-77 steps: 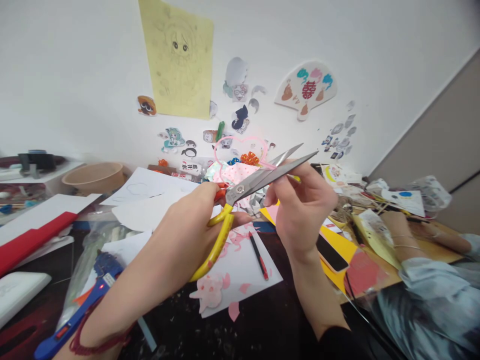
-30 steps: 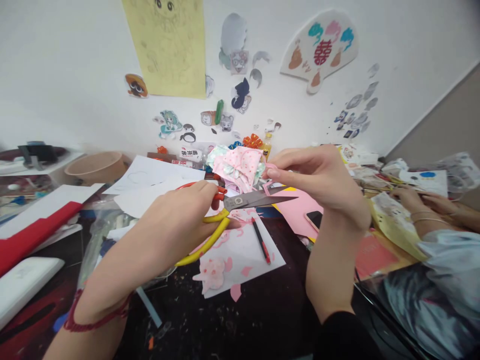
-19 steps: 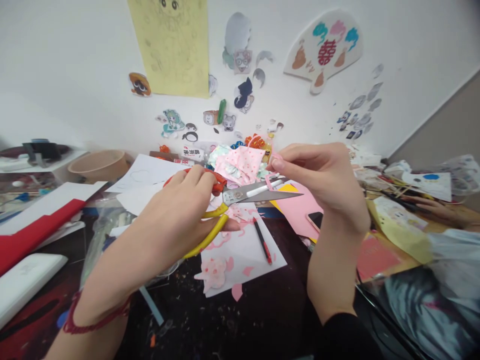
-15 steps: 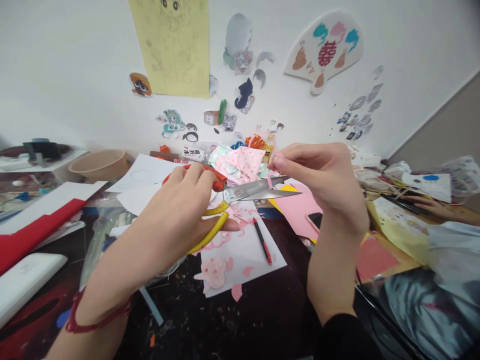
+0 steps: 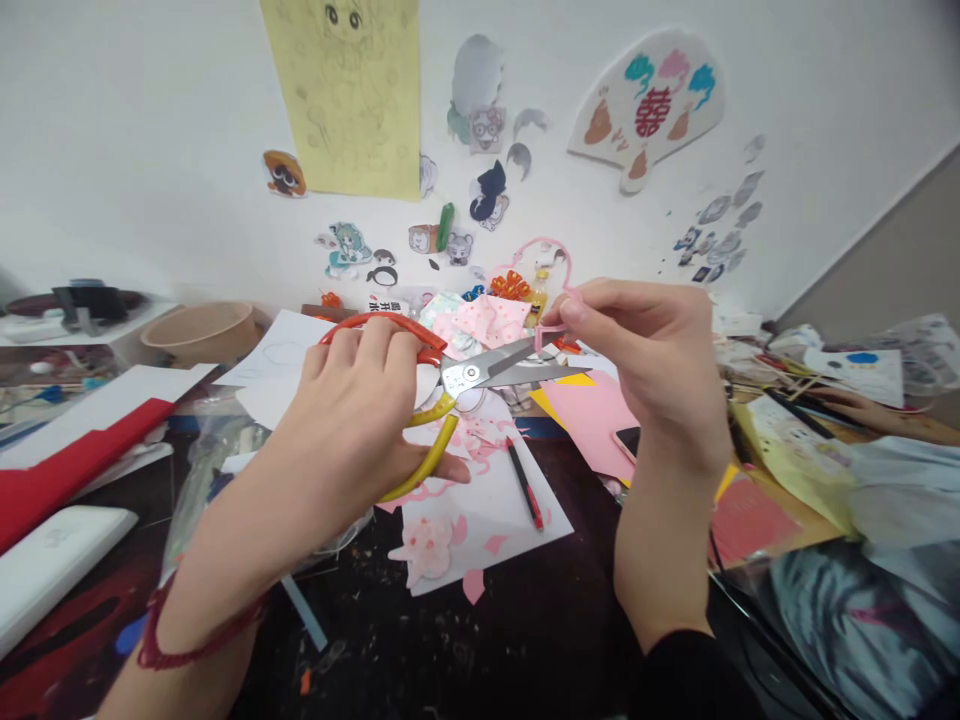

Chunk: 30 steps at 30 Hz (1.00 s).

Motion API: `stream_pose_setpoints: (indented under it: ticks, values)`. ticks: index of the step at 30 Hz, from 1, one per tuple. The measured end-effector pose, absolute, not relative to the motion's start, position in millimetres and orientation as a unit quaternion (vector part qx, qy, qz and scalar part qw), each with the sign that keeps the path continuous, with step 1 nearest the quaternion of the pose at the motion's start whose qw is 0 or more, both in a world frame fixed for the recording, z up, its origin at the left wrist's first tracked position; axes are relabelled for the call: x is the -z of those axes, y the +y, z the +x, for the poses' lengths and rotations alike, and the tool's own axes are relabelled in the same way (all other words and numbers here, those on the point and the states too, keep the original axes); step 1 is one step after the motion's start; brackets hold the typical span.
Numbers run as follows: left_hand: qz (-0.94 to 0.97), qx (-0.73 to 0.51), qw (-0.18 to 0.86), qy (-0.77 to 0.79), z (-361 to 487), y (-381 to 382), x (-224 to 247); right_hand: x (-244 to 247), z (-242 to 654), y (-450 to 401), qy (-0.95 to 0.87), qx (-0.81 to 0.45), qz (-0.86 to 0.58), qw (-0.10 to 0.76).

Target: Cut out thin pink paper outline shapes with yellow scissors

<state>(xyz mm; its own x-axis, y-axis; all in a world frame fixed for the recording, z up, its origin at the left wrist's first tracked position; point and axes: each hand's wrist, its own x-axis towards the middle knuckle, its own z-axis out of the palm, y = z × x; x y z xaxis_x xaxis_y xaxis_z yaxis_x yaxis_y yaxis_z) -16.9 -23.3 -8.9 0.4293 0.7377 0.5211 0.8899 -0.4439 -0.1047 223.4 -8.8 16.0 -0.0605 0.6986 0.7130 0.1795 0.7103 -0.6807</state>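
Note:
My left hand (image 5: 360, 400) grips a pair of scissors (image 5: 471, 374) with one orange-red handle and one yellow handle. The blades stand apart and point right. My right hand (image 5: 637, 350) pinches a thin pink curved strip (image 5: 551, 241) between thumb and fingers. The strip arches up and left from the fingertips, and a short piece of it hangs at the upper blade. Below the scissors, a white sheet (image 5: 487, 530) bears a pink cutout (image 5: 426, 548), pink scraps and a red-and-black pen (image 5: 525, 485).
Pink paper (image 5: 592, 425) lies right of the white sheet. A red strip (image 5: 82, 460) and a white box (image 5: 64, 560) are at left, near a tan bowl (image 5: 201, 335). Another person's hand (image 5: 862, 408) rests at far right. A yellow drawing (image 5: 349, 100) hangs on the wall.
The scissor blades have opened wider. The pink strip now arches higher and is more fully visible. My right hand has shifted slightly, still pinching it.

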Motion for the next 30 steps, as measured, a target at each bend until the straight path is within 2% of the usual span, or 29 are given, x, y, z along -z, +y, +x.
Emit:
stream_pose_setpoints:
  ticks: [13,21,26,28,30]
  values:
    - [-0.81,0.233,0.179,-0.507,-25,-24,3,-14,221,-7,-0.662,-0.12,-0.323,0.666]
    - [-0.813,0.285,0.134,-0.49,-41,-31,-10,-17,225,-1,-0.556,-0.081,-0.294,0.773]
    - [-0.757,0.389,0.007,-0.525,-45,-43,-28,-22,219,-4,-0.508,-0.137,-0.279,0.803]
    - [-0.696,0.464,-0.07,-0.543,-41,-51,-34,-25,207,-14,-0.504,-0.194,-0.276,0.795]
    - [-0.647,0.566,-0.158,-0.486,-35,-63,-37,-27,193,-29,-0.516,-0.25,-0.271,0.773]
